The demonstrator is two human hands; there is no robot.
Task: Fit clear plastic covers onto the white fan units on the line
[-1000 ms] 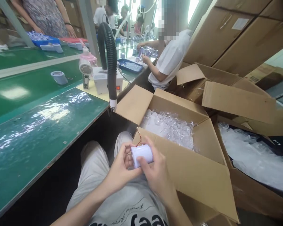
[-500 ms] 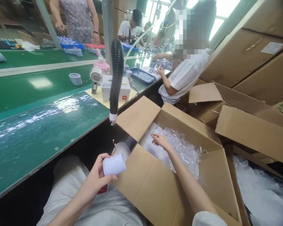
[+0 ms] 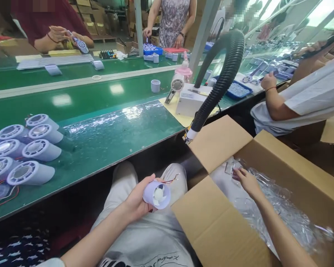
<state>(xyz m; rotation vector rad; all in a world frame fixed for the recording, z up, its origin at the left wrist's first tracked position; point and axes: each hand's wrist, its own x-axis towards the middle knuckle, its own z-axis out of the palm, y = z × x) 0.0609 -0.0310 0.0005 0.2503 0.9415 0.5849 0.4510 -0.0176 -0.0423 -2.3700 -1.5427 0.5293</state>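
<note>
Fan tube: pale lilac cylinder, tilted, open end facing the camera with white blades inside; left of the carton, held over the wearer's lap.
Left hand: wrapped round the tube, clamped on it; left of the carton.
Right hand: inside the carton, toward its far left corner; fingers bent close together at a clear piece. Cannot tell whether they grip it or only touch it.
Wires: thin, some reddish, trailing loose from the tube toward the carton.
Clear heap: plastic pieces jumbled inside the carton, running to its right side.
Bench: left of and beyond the carton; similar tubes stand grouped on it, well left of the carton.
Step in hand: judged to be picking a clear piece from the carton while the left hand keeps the tube ready.
Next move: probably calls for a sure pinch on one piece, freed from its neighbours, with the wires clear of the carton's near flap.
Hidden or unclear: right thumb and fingertip undersides; left fingers behind the tube; tube's back end. Glare and blur obscure the clear pieces' outlines; the frame edge cuts off the carton's right side.
</note>
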